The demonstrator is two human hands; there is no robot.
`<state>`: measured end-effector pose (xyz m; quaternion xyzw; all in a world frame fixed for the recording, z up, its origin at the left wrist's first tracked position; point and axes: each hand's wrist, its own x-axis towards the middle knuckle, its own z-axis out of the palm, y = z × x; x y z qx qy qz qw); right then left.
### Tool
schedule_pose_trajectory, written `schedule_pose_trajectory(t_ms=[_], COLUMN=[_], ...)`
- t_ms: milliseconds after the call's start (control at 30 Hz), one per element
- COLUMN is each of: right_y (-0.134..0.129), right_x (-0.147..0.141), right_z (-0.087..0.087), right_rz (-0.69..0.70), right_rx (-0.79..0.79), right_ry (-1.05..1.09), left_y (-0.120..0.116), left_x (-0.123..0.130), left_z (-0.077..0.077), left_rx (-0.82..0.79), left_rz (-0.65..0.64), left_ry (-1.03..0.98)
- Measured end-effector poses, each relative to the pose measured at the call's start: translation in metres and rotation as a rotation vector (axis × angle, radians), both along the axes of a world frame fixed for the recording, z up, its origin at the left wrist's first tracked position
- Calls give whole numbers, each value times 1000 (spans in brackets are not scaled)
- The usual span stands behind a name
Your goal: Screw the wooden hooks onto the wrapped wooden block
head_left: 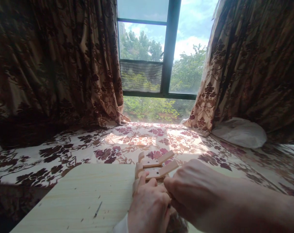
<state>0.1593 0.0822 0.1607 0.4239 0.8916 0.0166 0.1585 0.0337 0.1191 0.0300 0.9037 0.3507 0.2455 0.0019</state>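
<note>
A small construction of pale wooden strips (152, 174), with dark screw holes or screw heads in it, stands at the far edge of the light wooden board. My left hand (149, 204) grips its near side, fingers curled over the wood. Close against it on the right is my right hand (197, 189), closed like a fist with the knuckles up. What its fingers hold is hidden. Two strips angle up to the right from the construction. Beneath the hands, something brown and shiny like clear plastic wrapping (179, 223) partly shows.
The wooden board (76, 184) carries a thin dark sliver (97, 209) and several small dark specks. Behind it lies flowered fabric (108, 142) reaching to the window (171, 48). Patterned curtains (103, 64) hang on both sides. A whitish plastic bag (241, 131) rests at the right.
</note>
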Motion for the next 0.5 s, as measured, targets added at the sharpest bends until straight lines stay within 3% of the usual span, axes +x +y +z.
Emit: schedule_pose_trajectory(t_ms=[133, 267, 500], right_y=[-1, 1, 4], right_x=[6, 6, -1], right_z=[-1, -1, 0], right_rz=[30, 90, -68], right_rx=[61, 10, -4], right_ry=[82, 176, 11], left_y=[-3, -4, -2], left_x=[-2, -1, -4], left_z=[7, 7, 3], left_rx=[-95, -108, -145], left_rz=[17, 33, -13], left_ry=[69, 95, 26])
